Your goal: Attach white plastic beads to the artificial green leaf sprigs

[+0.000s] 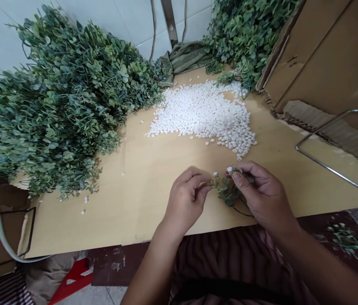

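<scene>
An artificial green leaf sprig point(228, 192) hangs between my two hands over the front of the table, its dark stem curving down to the right. My left hand point(187, 197) is closed in a pinch at the sprig's left tip. One small white bud point(215, 174) sits on a twig just beside those fingertips. With thumb and forefinger, my right hand point(263, 195) grips the sprig near another white bud point(230, 169); the palm hides part of the leaves. Beyond my hands lies a broad heap of loose white buds point(198, 110).
Piled artificial greenery point(70, 97) covers the table's left side, and more greenery point(245, 38) stands back right. A cardboard box point(334, 63) and bent metal wire point(331, 163) are at the right. Below the table's right edge lies a finished-looking sprig with white buds point(347, 239).
</scene>
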Available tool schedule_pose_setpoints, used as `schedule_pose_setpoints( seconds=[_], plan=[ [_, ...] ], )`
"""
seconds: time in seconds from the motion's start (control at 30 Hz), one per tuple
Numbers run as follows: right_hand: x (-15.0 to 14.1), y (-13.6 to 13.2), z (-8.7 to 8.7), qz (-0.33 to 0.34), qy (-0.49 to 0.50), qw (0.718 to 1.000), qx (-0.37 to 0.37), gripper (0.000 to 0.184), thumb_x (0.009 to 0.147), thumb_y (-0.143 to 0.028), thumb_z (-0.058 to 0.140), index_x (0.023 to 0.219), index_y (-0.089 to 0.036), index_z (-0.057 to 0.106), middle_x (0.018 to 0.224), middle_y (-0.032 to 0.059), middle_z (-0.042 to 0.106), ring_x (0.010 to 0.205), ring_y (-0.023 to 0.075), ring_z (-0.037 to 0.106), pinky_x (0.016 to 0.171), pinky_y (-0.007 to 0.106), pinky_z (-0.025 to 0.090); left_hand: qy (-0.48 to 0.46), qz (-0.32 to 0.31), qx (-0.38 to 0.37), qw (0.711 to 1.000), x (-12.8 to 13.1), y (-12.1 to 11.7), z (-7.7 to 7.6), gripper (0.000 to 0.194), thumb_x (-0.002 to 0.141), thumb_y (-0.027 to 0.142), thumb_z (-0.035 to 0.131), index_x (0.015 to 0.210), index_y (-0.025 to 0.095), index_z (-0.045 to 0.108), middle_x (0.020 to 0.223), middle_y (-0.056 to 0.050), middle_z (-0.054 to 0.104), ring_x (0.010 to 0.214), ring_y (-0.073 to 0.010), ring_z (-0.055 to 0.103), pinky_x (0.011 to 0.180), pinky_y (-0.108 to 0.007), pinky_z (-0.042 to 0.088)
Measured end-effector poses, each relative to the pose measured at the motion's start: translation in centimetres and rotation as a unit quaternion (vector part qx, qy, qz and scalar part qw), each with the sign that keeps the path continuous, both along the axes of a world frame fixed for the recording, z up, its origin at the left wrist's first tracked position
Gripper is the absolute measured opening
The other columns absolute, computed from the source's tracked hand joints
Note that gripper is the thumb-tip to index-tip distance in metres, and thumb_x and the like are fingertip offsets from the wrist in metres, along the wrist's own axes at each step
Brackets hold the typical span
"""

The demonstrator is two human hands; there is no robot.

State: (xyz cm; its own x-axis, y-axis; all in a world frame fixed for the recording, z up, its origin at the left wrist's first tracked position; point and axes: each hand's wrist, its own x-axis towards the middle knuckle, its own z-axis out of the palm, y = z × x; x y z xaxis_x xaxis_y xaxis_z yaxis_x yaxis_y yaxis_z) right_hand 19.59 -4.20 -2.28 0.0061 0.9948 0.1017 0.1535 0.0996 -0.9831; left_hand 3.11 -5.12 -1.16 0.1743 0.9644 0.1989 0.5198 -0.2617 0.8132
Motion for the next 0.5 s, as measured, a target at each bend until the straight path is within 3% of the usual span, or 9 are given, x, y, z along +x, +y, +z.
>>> schedule_pose_setpoints(
  seconds=[0.1, 0.2, 0.27, 0.37, 0.5],
  plan=[
    [0.4, -0.2, 0.8, -0.033, -0.101, 0.988, 0.113, 0.012, 0.085, -0.028, 0.057, 0.094, -0.021, 0.056, 0.089, 0.0063, 0.056, 0.082, 0.0214, 0.057, 0.074, 0.037, 0.05, -0.02, 0.015, -0.019, 0.999, -0.2, -0.2, 0.1, 0.008, 0.079, 0.011, 0.057, 0.079, 0.015, 0.064, 0.079, -0.006, 0.061, 0.069, -0.0132, 0.057, 0.059, -0.023, 0.047],
    [0.5, -0.8, 2.3, -0.076, -0.243, 0.933, 0.253, 0.028, 0.083, -0.024, 0.058, 0.11, -0.019, 0.052, 0.105, 0.0134, 0.05, 0.104, 0.0301, 0.049, 0.091, 0.048, 0.042, -0.033, 0.023, -0.035, 0.999, -0.2, -0.3, 0.3, 0.009, 0.079, 0.011, 0.057, 0.075, 0.016, 0.063, 0.073, -0.004, 0.06, 0.066, -0.0129, 0.056, 0.057, -0.023, 0.045],
    [0.3, -1.2, 2.9, -0.027, -0.292, 0.906, 0.306, 0.028, 0.084, -0.021, 0.055, 0.111, -0.017, 0.051, 0.103, 0.014, 0.051, 0.102, 0.0304, 0.049, 0.09, 0.048, 0.041, -0.033, 0.025, -0.039, 0.998, -0.1, -0.3, 0.5, 0.01, 0.079, 0.011, 0.056, 0.073, 0.016, 0.063, 0.072, -0.004, 0.06, 0.067, -0.0133, 0.056, 0.058, -0.023, 0.044],
    [-0.3, -1.2, 2.2, 0.077, -0.338, 0.876, 0.335, 0.023, 0.087, -0.015, 0.046, 0.109, -0.013, 0.053, 0.095, 0.0141, 0.057, 0.092, 0.0285, 0.053, 0.083, 0.046, 0.044, -0.038, 0.023, -0.04, 0.998, 0.1, -0.3, 0.8, 0.012, 0.079, 0.01, 0.055, 0.074, 0.016, 0.064, 0.073, -0.004, 0.061, 0.069, -0.0138, 0.058, 0.061, -0.023, 0.046],
    [-0.8, -0.4, 0.5, 0.079, -0.373, 0.857, 0.347, 0.022, 0.09, -0.016, 0.04, 0.105, -0.009, 0.054, 0.091, 0.0164, 0.062, 0.087, 0.03, 0.057, 0.076, 0.047, 0.044, -0.032, 0.033, -0.022, 0.999, 0.1, -0.5, 1.2, 0.011, 0.079, 0.013, 0.056, 0.074, 0.016, 0.065, 0.071, -0.004, 0.062, 0.07, -0.015, 0.059, 0.064, -0.025, 0.048]
  ],
)
